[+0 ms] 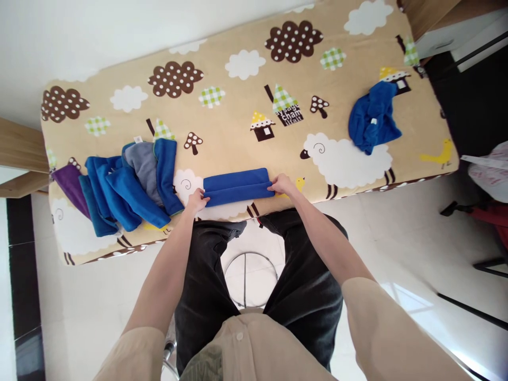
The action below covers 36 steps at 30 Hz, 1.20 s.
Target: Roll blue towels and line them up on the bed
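Observation:
A blue cloth (238, 187), folded into a long narrow strip, lies flat near the front edge of the patterned bed-like surface (222, 127). My left hand (197, 201) pinches its left end. At its right end, my right hand (281, 184) grips the edge between thumb and fingers. To the left lies an overlapping row of cloths: a purple one (73, 185), several blue ones (135, 198) and a grey one (145, 166). A crumpled blue cloth (374, 119) rests at the right, away from both hands.
Wooden posts (24, 143) stand by the left end of the surface, with wooden furniture (431, 16) at the upper right. A round metal stool frame (245, 253) shows between the legs. A plastic bag (490, 172) is at the far right.

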{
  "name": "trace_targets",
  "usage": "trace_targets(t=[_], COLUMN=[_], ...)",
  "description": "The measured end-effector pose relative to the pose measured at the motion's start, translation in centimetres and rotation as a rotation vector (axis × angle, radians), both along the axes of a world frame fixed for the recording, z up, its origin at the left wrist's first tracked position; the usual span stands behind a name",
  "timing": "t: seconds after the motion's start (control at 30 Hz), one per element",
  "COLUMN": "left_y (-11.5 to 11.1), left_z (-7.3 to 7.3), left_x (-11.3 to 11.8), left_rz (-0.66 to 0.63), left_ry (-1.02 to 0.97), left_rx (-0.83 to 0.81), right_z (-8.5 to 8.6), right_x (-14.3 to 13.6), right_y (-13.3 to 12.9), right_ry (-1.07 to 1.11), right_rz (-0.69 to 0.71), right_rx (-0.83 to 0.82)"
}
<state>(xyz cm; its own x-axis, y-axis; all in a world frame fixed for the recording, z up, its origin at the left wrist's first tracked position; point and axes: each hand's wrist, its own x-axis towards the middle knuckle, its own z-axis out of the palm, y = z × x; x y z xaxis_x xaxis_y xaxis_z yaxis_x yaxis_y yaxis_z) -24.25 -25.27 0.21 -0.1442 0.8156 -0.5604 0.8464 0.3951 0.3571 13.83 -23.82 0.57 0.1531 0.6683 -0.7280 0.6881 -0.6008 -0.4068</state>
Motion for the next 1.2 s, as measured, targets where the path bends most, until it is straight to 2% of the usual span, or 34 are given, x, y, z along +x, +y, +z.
trace_targets(t=[0.13,0.27,0.37,0.43,0.53,0.6,0.67,0.73,0.87,1.1,1.2], left_y=[-0.2,-0.4,-0.5,-0.4,-0.2,-0.1,0.0,-0.1,-0.3,-0.5,-0.4], left_z=[-0.1,0.6,1.5,2.2,2.8,2.8,2.7,2.5,2.4,2.1,1.9], left_x=[0.1,0.1,0.1,0.0,0.4,1.0,1.7,2.2,2.2,1.8,2.0], left_rz=[-0.017,-0.043,-0.137,-0.246,-0.475,-0.617,-0.681,-0.671,-0.663,-0.801,-0.771], left_ry=[-0.018,-0.011,0.039,0.104,0.14,0.089,0.04,0.024,0.039,0.169,0.156], left_rx=[0.055,0.051,0.051,0.105,0.209,0.229,0.213,0.195,0.178,0.145,0.152], right_z=[-0.8,-1.5,-1.6,-1.6,-1.4,-1.2,-1.0,-0.7,-0.4,-1.2,-1.5], right_x=[0.1,0.3,0.4,0.5,0.7,0.5,0.1,-0.4,-0.8,0.3,0.3], right_y=[-0.1,-0.3,-0.7,-1.0,-1.6,-2.0,-2.4,-2.7,-3.0,-2.6,-2.6], right_ry=[0.017,0.017,-0.023,-0.066,-0.094,-0.051,0.029,0.077,0.072,0.026,0.0], right_rz=[-0.027,0.012,0.058,0.121,0.305,0.516,0.72,0.818,0.803,0.922,0.905], right_rx=[0.033,0.072,0.141,0.258,0.517,0.674,0.759,0.779,0.743,0.729,0.734])
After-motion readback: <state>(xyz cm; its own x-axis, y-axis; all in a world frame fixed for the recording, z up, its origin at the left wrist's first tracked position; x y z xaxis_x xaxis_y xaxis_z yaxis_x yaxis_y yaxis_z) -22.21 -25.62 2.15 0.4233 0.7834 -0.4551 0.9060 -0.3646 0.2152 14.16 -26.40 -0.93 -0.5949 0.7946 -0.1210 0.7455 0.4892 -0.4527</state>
